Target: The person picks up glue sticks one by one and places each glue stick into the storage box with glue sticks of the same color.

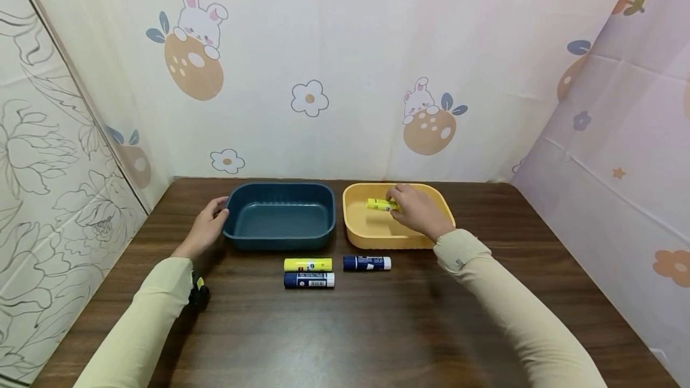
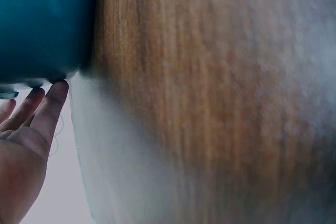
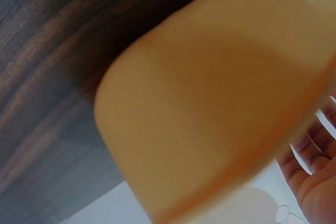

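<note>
My right hand (image 1: 417, 208) pinches a yellow glue stick (image 1: 378, 204) by one end, over the inside of the yellow basin (image 1: 399, 242). In the right wrist view the basin's outer wall (image 3: 210, 103) covers much of the picture and the glue stick is hidden. At the dark teal basin (image 1: 277, 244), my left hand (image 1: 207, 226) rests its fingertips against the left side, fingers nearly straight in the left wrist view. In front of the basins lie a second yellow glue stick (image 1: 308, 264), a blue glue stick (image 1: 309, 280) just below it, and another blue glue stick (image 1: 367, 263).
Both basins stand side by side at the back of a dark wooden table (image 1: 302, 340). Behind them hangs a printed curtain (image 1: 356, 136). A small black device (image 1: 199, 293) sits at the left wrist.
</note>
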### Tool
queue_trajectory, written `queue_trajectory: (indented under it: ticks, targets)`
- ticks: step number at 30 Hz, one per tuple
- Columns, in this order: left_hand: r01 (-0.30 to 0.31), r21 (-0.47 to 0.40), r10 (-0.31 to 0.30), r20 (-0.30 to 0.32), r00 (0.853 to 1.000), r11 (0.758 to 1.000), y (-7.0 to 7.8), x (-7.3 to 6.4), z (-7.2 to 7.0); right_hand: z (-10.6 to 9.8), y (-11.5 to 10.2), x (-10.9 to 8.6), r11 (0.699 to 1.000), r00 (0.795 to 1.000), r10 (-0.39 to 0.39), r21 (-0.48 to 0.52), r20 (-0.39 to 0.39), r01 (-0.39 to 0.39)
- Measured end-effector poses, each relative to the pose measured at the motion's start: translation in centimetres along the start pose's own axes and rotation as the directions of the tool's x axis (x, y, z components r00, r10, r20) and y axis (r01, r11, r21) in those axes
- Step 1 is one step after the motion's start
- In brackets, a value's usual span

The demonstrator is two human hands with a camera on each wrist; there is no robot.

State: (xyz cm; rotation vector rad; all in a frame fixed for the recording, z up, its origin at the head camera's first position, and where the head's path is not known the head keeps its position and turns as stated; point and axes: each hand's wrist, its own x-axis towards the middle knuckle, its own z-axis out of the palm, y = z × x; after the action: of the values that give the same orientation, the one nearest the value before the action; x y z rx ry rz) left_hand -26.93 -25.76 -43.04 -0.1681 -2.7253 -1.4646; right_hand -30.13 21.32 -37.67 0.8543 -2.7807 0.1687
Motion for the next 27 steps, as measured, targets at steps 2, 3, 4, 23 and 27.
queue_trajectory:
  ticks: [2, 3, 4, 23, 27]
  targets:
    - [0.003, 0.001, -0.003, 0.000, 1.000, 1.000, 0.0, 0.0, 0.1, 0.5, 0.3, 0.0, 1.000, 1.000, 0.016, 0.009, 0.013, -0.016]
    - [0.005, 0.002, -0.005, 0.001, 1.000, 1.000, 0.0, 0.0, 0.1, 0.8, 0.5, 0.0, 1.000, 1.000, 0.023, 0.010, 0.017, -0.023]
    - [0.007, 0.003, -0.007, 0.002, 1.000, 1.000, -0.1, 0.0, 0.1, 1.1, 0.6, 0.0, 1.000, 0.999, 0.027, 0.014, 0.019, -0.027]
    - [0.018, -0.005, -0.019, -0.008, 1.000, 1.000, 0.0, -0.2, 0.2, 3.9, 1.9, -0.2, 0.994, 0.989, 0.112, 0.011, 0.095, -0.113]
    - [0.016, -0.005, -0.016, -0.013, 1.000, 1.000, 0.1, -0.1, 0.2, 4.0, 2.0, -0.1, 0.991, 0.985, 0.126, 0.028, 0.120, -0.131]
